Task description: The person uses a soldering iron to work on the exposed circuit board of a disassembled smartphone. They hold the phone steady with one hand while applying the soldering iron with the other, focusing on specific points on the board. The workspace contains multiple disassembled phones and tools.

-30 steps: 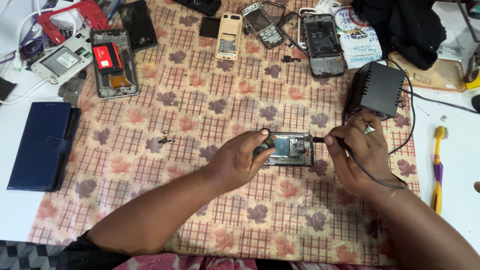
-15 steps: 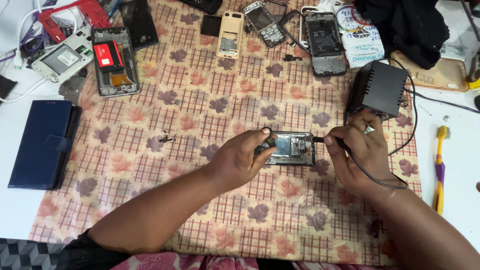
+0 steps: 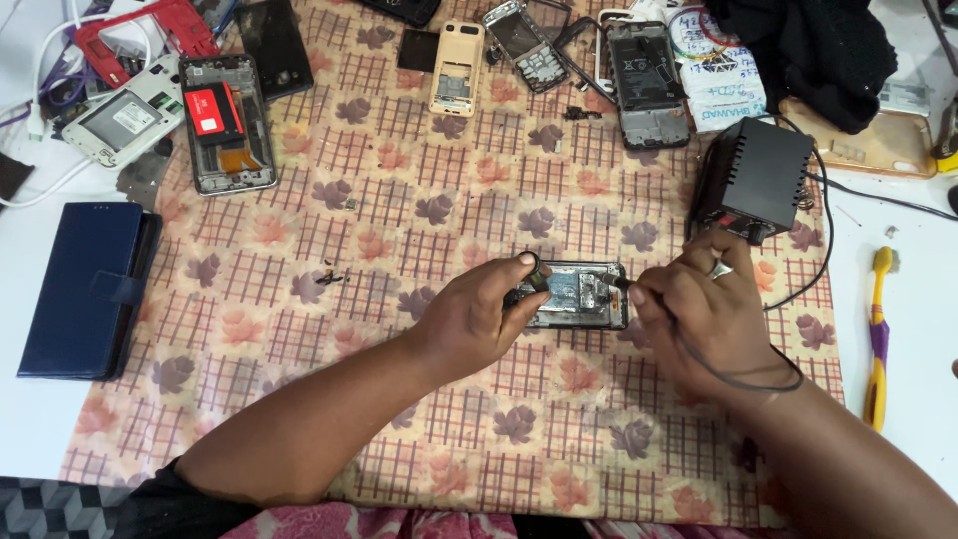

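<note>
Just below the centre of the frame, an opened dark phone with its silvery insides exposed [image 3: 577, 295] is lying flat on the checked floral tablecloth [image 3: 399, 230]. The left hand [image 3: 477, 317] is reaching in from the lower left, thumb and forefinger pinching the phone's left end, seemingly to steady it. The right hand [image 3: 704, 309] is curling its fingers together around a thin black corded tool [image 3: 639, 291], tip touching the phone's right end. The black box-shaped power unit [image 3: 753, 180] is sitting just beyond.
</note>
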